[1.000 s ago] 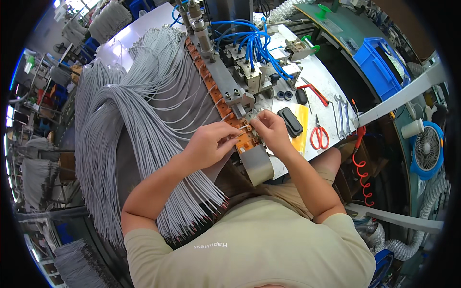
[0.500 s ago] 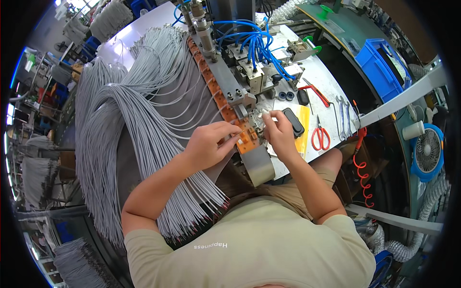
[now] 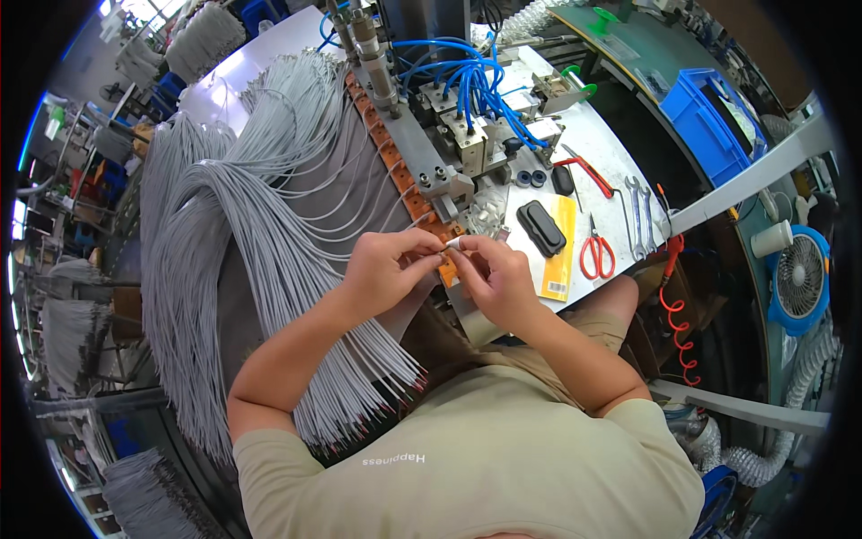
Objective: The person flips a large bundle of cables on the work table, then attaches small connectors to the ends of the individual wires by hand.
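Note:
Over the near end of an orange fixture strip (image 3: 392,160), my two hands meet fingertip to fingertip. My right hand (image 3: 499,280) is closed in a pinch on a small white piece (image 3: 453,243). Thumb and forefinger of my left hand (image 3: 382,272) are pinched just beside it; what they hold, if anything, is too small to make out. Grey cables (image 3: 269,242) lie in a thick bundle left of the strip, several of them running singly to it. Just beyond my right hand is a heap of clear small parts (image 3: 488,212).
A metal press with blue air hoses (image 3: 480,81) stands behind the strip. On the white table to the right lie a black case (image 3: 540,228), a yellow packet (image 3: 558,260), red-handled scissors (image 3: 596,255), wrenches (image 3: 639,220) and a red-handled tool (image 3: 588,172). Farther right are a blue crate (image 3: 709,126) and fan (image 3: 799,280).
My right hand has come left and nearer, from beside the clear parts to my left fingertips; the white piece now shows in its pinch. My left hand has barely moved.

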`<state>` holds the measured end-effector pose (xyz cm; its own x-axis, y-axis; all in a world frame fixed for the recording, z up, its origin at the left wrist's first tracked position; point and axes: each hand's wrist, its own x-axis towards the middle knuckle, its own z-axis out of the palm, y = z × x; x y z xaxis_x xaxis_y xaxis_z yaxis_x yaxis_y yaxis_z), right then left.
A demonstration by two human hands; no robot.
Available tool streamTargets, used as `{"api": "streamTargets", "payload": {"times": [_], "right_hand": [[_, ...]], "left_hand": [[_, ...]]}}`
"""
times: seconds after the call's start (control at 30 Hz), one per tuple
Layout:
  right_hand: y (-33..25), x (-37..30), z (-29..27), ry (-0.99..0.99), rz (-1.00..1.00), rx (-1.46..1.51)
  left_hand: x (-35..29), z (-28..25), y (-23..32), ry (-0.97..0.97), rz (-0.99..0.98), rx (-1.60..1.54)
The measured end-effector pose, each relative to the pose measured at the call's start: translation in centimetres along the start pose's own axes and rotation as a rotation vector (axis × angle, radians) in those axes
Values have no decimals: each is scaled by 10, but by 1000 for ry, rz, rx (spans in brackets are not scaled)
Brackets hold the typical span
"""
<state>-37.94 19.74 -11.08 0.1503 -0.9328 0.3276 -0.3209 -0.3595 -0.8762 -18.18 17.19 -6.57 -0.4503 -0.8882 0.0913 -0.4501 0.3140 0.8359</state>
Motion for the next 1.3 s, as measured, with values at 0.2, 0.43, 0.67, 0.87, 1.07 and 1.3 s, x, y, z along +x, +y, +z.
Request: {"api": "streamTargets", "payload": {"times": [0.2,0.43,0.67,0.87,1.07,1.3], "right_hand": [[-7,1,2,9,-108,-30],[-9,3,4,20,-176,-86],[-9,1,1,-47,-34,-25],[1,6,-10,-139,-44,13],[-2,9,-16,-156,-102,-1],[23,20,-7,3,-194,-159]], "left_hand": [[-2,-1,-2,81,-50,-126],[-4,0,-3,96,-29,-69],[-4,2,-1,78,9,-19],[-2,3,-6,-3,144,89],[-1,-1,-10,-115,-44,-177],[-1,2,-7,-39,-7,-40]]}}
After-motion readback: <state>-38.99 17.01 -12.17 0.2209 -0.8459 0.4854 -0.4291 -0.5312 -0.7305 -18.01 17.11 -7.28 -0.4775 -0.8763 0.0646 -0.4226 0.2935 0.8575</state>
